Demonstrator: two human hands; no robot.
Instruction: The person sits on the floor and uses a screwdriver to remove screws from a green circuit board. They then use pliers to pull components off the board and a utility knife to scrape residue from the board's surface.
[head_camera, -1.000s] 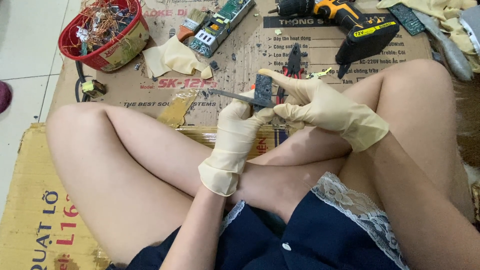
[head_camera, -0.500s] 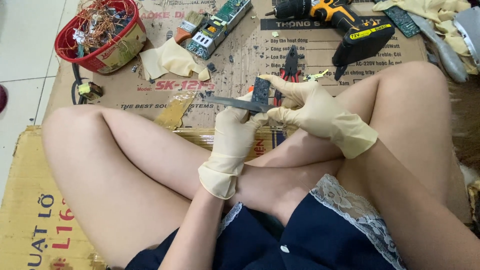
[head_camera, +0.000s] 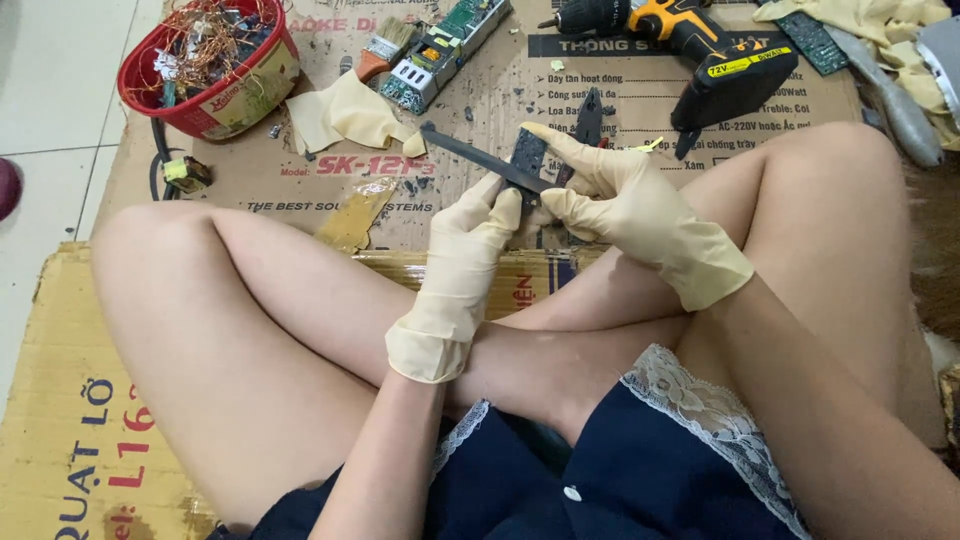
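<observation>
Your left hand (head_camera: 470, 235) and right hand (head_camera: 610, 190), both in cream rubber gloves, meet above your crossed legs, over the flattened cardboard sheet (head_camera: 300, 190). Together they hold a dark metal strip with a small dark block on it (head_camera: 505, 165): your left fingers curl shut around its near end, and your right fingers and thumb pinch closed on the block, the forefinger stretched along its top. The strip's free end pokes out toward the far left of the cardboard. On the cardboard's far left corner sits a red basket of tangled copper wire (head_camera: 210, 65); just beside it lie a loose glove (head_camera: 345, 110), a brush (head_camera: 385, 45) and a green circuit board (head_camera: 445, 45). A yellow and black cordless drill (head_camera: 700, 50) lies at the far edge, right of centre, with dark pliers (head_camera: 590, 120) just behind your right hand.
</observation>
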